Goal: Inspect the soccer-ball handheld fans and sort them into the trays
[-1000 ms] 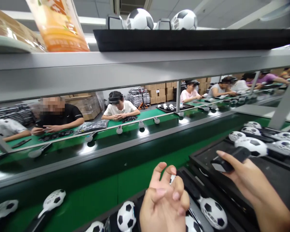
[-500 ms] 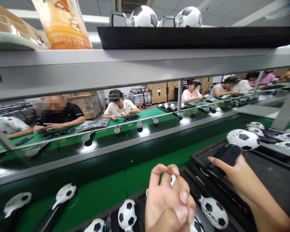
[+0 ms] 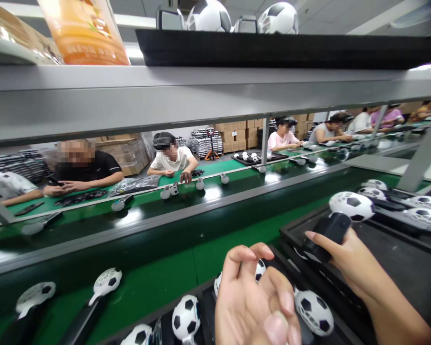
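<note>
My right hand (image 3: 348,258) grips the black handle of a football-patterned device (image 3: 352,206), its white head with black patches tilted up and away at the right. My left hand (image 3: 251,302) is palm up at the lower middle, fingers loosely curled and apart, with nothing seen in it. Below and behind it, a black tray (image 3: 208,292) holds several similar devices, partly hidden by the hand. One football-patterned head (image 3: 314,312) shows just right of my left hand, another (image 3: 186,317) to its left.
Two more devices (image 3: 107,281) lie on the green surface at lower left. Stacked black trays (image 3: 391,249) stand at right. A conveyor belt (image 3: 187,203) carries small parts crosswise, with several people (image 3: 172,158) seated beyond. A grey shelf (image 3: 201,103) spans overhead, holding a tray and an orange packet.
The view has shifted slightly. My left fingers have uncurled a little, while my right hand keeps its grip on the device. Across the belt, a person's hand has reached onto it.
</note>
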A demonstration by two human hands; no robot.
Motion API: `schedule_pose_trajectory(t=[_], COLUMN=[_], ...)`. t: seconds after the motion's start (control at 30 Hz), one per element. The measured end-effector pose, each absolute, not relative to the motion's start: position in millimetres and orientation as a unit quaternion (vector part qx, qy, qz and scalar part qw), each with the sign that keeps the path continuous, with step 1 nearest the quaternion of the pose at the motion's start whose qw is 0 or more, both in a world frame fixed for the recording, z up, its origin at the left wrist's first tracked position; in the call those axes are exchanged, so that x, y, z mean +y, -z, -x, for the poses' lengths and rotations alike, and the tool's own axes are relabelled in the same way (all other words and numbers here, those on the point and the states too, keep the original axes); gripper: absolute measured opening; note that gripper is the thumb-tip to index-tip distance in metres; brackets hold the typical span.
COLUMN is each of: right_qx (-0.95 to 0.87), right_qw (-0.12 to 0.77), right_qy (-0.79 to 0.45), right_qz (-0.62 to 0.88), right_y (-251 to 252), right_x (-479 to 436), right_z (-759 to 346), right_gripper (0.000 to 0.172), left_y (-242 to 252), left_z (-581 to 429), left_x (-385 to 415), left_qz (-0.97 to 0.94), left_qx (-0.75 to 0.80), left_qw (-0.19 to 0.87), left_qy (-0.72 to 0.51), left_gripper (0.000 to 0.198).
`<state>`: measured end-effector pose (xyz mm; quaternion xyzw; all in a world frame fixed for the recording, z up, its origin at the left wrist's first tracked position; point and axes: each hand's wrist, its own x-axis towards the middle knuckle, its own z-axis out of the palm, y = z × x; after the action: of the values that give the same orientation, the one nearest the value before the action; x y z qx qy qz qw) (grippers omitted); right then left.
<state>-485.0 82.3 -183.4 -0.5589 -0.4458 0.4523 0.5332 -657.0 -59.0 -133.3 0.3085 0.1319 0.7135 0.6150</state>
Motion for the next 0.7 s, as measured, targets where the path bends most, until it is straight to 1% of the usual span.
schedule_pose_trajectory(t=[0.1,0.17,0.2,0.27,0.33,0.4,0.47,0.53,0.63,0.7], right_qx=[-0.465,-0.479,-0.488,-0.515,-0.546,-0.584,-0.615,-0.631,-0.630,-0.621], right_qw=[0.521,0.518,0.514,0.494,0.447,0.365,0.277,0.217,0.176,0.162], right_qy=[-0.422,-0.373,-0.339,-0.273,-0.212,-0.151,-0.103,-0.080,-0.067,-0.050], right_qz=[0.578,0.603,0.618,0.645,0.676,0.709,0.732,0.741,0.754,0.766], right_y=[187,190,191,195,197,196,193,188,186,190], right_x=[85,86,87,90,98,112,133,157,192,208], right_z=[484,483,481,474,462,444,424,405,378,362], right_gripper=[0.058,0.056,0.059,0.072,0.082,0.081,0.073,0.060,0.035,0.021], left_y=[139,142,142,141,138,135,133,130,127,126], left_z=[659,658,656,652,650,650,651,654,655,655], left_x=[-53,-50,-49,-48,-48,-49,-50,-51,-53,-53], left_qz=[-0.361,-0.371,-0.365,-0.343,-0.337,-0.341,-0.344,-0.343,-0.340,-0.341], left_qx=[0.104,0.108,0.119,0.151,0.179,0.206,0.230,0.245,0.242,0.225], left_qw=[0.622,0.609,0.597,0.569,0.546,0.524,0.507,0.502,0.514,0.535], left_qy=[-0.687,-0.692,-0.704,-0.731,-0.746,-0.753,-0.756,-0.755,-0.750,-0.740], left_gripper=[0.036,0.037,0.037,0.036,0.034,0.031,0.030,0.031,0.033,0.037])
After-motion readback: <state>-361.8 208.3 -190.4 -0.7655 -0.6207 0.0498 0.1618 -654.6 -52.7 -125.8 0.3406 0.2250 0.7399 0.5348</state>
